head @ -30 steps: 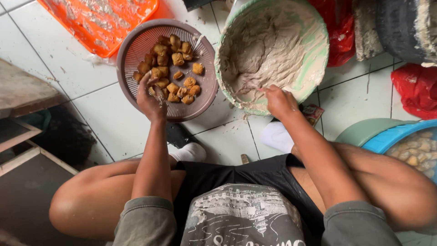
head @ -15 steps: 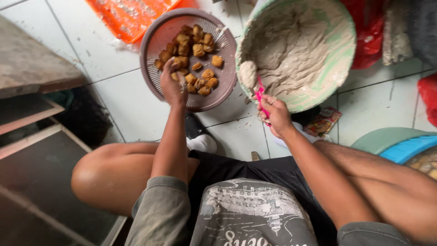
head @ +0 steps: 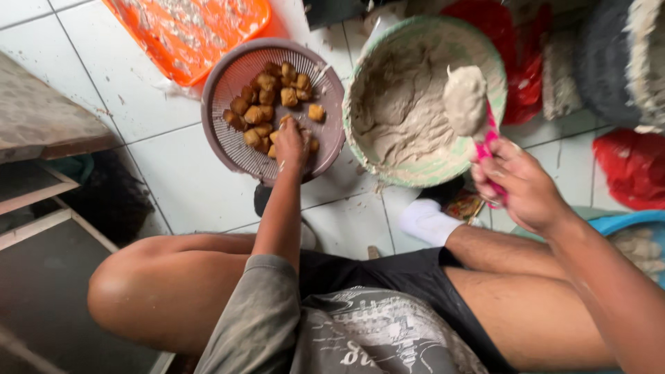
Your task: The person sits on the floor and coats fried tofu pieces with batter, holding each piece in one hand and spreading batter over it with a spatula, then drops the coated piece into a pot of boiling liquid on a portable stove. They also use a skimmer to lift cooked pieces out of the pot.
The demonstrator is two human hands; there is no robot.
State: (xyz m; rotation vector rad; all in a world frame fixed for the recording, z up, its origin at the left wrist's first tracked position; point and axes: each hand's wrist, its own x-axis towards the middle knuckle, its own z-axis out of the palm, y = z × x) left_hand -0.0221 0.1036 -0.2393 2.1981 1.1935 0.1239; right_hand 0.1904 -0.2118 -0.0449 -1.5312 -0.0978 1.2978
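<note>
Your left hand (head: pixel 291 143) closes on a fried piece (head: pixel 287 122) in the brown basket (head: pixel 228 131); your right hand (head: pixel 519 183) grips the pink spoon (head: pixel 488 138), paste-loaded; stuffing looks next, needing both brought together.

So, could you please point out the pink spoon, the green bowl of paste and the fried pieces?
pink spoon (head: pixel 487 138), head view, on the handle above the right hand.
green bowl (head: pixel 355 140), head view, on the left rim.
fried pieces (head: pixel 253 114), head view, on one piece in the sieve.

Bare tiled floor (head: pixel 173 173) before colander (head: pixel 228 138) and bowl (head: pixel 360 149).
</note>
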